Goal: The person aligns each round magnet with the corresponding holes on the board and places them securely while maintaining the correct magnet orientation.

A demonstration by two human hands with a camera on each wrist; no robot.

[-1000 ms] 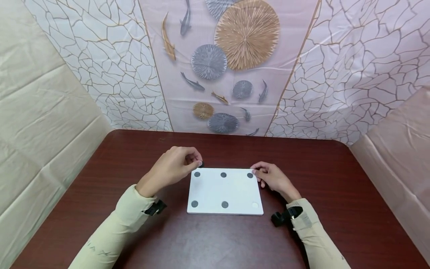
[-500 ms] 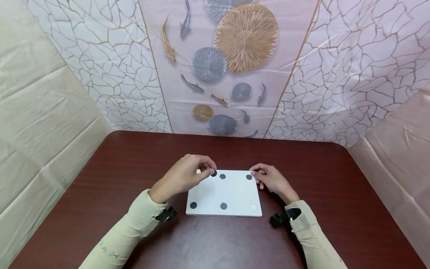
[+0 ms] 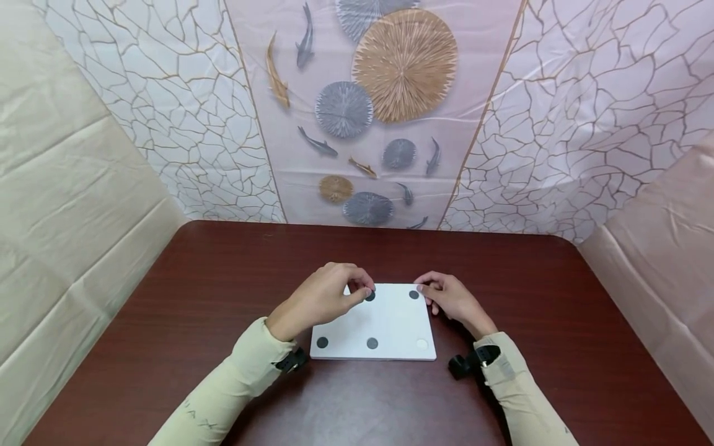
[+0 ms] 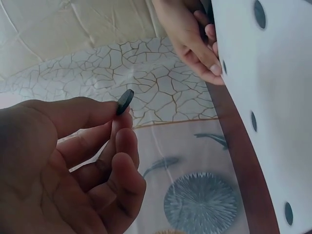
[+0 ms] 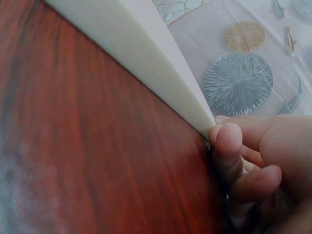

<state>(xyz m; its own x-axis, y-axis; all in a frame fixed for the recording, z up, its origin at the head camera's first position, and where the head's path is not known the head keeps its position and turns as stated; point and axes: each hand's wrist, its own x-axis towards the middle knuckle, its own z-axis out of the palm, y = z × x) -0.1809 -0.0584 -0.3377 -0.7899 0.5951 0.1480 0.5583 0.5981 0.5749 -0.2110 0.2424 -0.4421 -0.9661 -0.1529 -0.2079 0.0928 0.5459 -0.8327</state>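
Note:
Between its thumb and fingertips my left hand [image 3: 323, 294] pinches a small dark disc [image 4: 125, 101], seen nearly edge-on in the left wrist view. In the head view this hand is over the far left part of a white board [image 3: 390, 319] and hides its far left corner. Dark round spots [image 3: 372, 343] mark the board's edges; at the near right corner is a pale round spot [image 3: 422, 344]. My right hand [image 3: 454, 300] grips the far right corner, beside another dark spot [image 3: 414, 295]. The right wrist view shows the thumb and fingers at the board's corner [image 5: 195, 109].
The board lies on a dark red-brown wooden table [image 3: 234, 279]. Behind the table hangs a patterned cloth [image 3: 368, 124], with plain cream cloth [image 3: 72, 204] at the left side. Each wrist wears a black strapped camera, such as the right camera [image 3: 460, 367].
My left hand has moved rightward with the disc, from beyond the board's far left corner to near the middle of its far side. The right hand keeps its grip on the corner.

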